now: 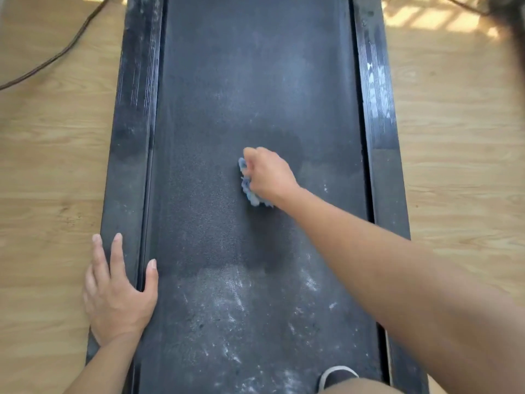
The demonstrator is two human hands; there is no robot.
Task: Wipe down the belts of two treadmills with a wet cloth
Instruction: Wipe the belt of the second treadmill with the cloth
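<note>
Belt [255, 95]: dusty, grainy black rubber

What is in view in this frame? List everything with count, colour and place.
treadmill belt: 1, dark grey, centre, running top to bottom of the view
dust patches: several, whitish, on the near part of the belt
left side rail: 1, black, along the belt's left edge
right side rail: 1, black, along the belt's right edge
cloth: 1, light blue, bunched on mid-belt
cable: 1, dark, on the floor at upper left
floor: 1, light wood, on both sides of the treadmill
shoe: 1, dark with a white rim, bottom edge, on the belt
left hand: 1, flat on the left side rail
right hand: 1, grips the cloth
</note>
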